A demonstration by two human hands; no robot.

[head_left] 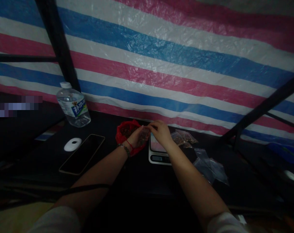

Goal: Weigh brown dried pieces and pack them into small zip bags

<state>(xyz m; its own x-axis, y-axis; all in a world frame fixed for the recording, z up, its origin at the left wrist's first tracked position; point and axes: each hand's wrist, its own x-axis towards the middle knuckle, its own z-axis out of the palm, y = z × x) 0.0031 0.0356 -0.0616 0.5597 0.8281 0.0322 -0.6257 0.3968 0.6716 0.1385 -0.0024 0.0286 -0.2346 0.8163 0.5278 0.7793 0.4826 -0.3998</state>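
My left hand (136, 137), a bracelet and a red string at its wrist, is closed around a small clear zip bag (144, 134) with dark bits that look to be inside it. My right hand (161, 132) pinches the upper edge of that bag, fingertips meeting those of the left. Under and behind my left hand stands an open red plastic bag (124, 128) holding brownish bits. A white kitchen scale (159, 158) sits partly beneath my right hand. Just right of it lie several filled small bags (184, 137).
Flat clear bags (211, 168) lie by my right forearm. To the left are a phone (82, 155), a white oval object (72, 144) and a plastic bottle (74, 105). Dark metal bars (62, 48) and a striped plastic sheet (161, 64) bound the black tabletop (137, 181).
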